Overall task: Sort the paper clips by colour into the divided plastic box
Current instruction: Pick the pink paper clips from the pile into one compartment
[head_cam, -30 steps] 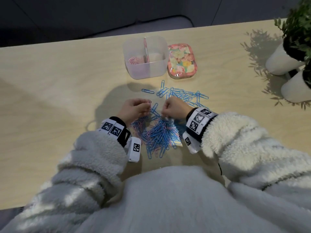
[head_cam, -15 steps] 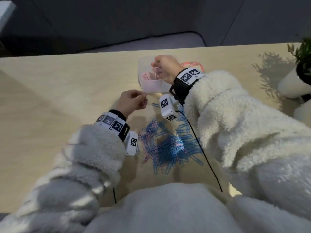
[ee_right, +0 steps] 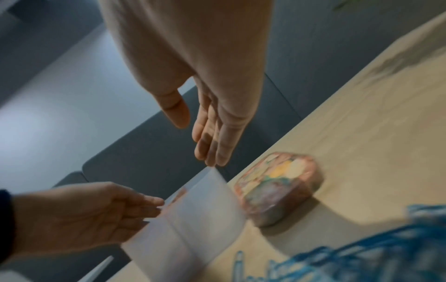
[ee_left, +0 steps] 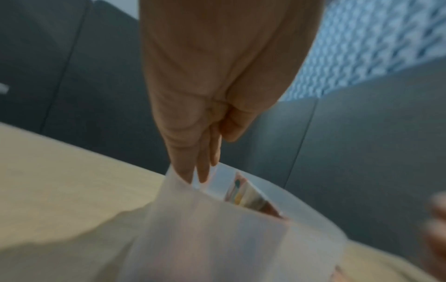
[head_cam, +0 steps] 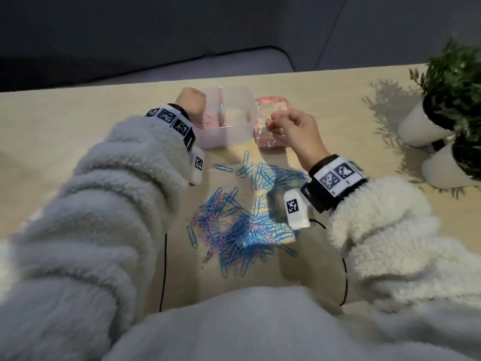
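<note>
A pale wooden surface (head_cam: 78, 121) fills the middle of the head view, lit from the right so that leafy shadows (head_cam: 385, 105) fall across it. Behind its far edge stand dark grey panelled walls (head_cam: 182, 27) and a grey cushioned seat (head_cam: 234, 63). Two white pots (head_cam: 416, 126) with green plants (head_cam: 455, 74) stand at the right edge.

The left hand (head_cam: 191, 101) has gone from beside the clip pile to the divided plastic box (head_cam: 234, 131) (fingers (ee_left: 204, 169) over its rim), while the right hand (head_cam: 294, 131) has drawn back from it, loosely open.
</note>
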`<state>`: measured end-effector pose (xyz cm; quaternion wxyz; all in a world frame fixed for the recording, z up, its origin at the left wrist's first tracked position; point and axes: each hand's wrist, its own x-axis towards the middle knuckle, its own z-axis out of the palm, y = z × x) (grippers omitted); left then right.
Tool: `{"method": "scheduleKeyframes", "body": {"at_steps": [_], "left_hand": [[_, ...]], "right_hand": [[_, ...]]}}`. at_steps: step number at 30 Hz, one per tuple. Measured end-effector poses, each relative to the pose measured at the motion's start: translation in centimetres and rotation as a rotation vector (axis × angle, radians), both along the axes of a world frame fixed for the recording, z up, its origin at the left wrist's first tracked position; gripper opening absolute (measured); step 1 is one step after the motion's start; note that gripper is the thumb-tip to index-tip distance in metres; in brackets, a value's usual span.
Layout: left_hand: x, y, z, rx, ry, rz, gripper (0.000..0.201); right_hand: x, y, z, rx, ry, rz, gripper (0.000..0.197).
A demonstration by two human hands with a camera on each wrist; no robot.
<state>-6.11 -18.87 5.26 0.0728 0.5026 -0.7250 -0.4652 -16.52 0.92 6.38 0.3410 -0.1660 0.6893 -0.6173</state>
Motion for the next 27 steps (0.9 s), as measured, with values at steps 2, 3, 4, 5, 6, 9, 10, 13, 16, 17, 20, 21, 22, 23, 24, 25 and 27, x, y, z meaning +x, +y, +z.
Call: {"method": "scheduleKeyframes", "body": {"at_steps": [2,3,4,5,6,9,10,13,16,17,20,21,22,23,24,25,27], "left_hand": [[-0.3,0.2,0.1,0.063,0.043,-0.014,0.038],[-0.1,0.4,0.2,0.087,0.085,0.002,0.039],[0.1,0.7,0.3,0.079,0.132,0.022,0.039],[0.5,1.1,0.3,0.026,0.177,0.035,0.039],[0.9,1.7,0.3,-0.053,0.231,0.037,0.038],[2.3,4.6,0.2,-0.181,0.417,-0.035,0.027],[2.8,5.9,0.0,-0.208,0.432,-0.082,0.025],[3.9,9.9,-1.5,-0.226,0.325,-0.277,0.026],[4.7,13.6,-4.1,-0.198,0.138,-0.554,0.022],[4.8,14.6,-4.9,-0.208,0.073,-0.641,0.022],[5.2,16.7,-6.5,-0.276,-0.089,-0.771,0.017],[5.2,17.0,-6.8,-0.285,-0.109,-0.781,0.017],[5.2,17.2,-7.0,-0.284,-0.12,-0.779,0.016],[5.2,17.2,-7.1,-0.281,-0.125,-0.767,0.014],[5.1,17.1,-7.2,-0.285,-0.124,-0.749,0.014],[5.0,16.7,-7.3,-0.301,-0.124,-0.729,0.014],[5.0,16.1,-7.4,-0.351,-0.132,-0.693,0.014]], "right_hand": [[-0.8,2.0,-1.2,-0.003,0.021,-0.035,0.023],[-1.1,3.0,-1.7,0.021,0.039,-0.033,0.023],[-1.3,4.0,-2.3,0.063,0.066,-0.023,0.021],[-1.5,5.0,-2.8,0.119,0.102,-0.007,0.017],[-1.8,6.0,-3.5,0.173,0.139,0.01,0.015],[-2.1,8.9,-5.2,0.351,0.268,0.081,0.018],[-2.1,9.6,-5.6,0.409,0.319,0.123,0.019],[-1.0,10.9,-5.6,0.565,0.446,0.33,0.02],[0.2,10.7,-6.0,0.692,0.55,0.394,0.015],[0.6,10.4,-6.1,0.735,0.576,0.365,0.017],[1.7,9.2,-6.3,0.837,0.612,0.308,0.019],[2.0,8.8,-6.4,0.848,0.626,0.312,0.016],[2.2,8.5,-6.6,0.84,0.642,0.326,0.011],[2.3,8.3,-6.8,0.822,0.645,0.351,0.006],[2.4,8.2,-7.0,0.794,0.647,0.379,0.004],[2.4,8.1,-7.2,0.77,0.638,0.406,0.006],[2.2,8.2,-7.4,0.723,0.636,0.456,0.01]]}}
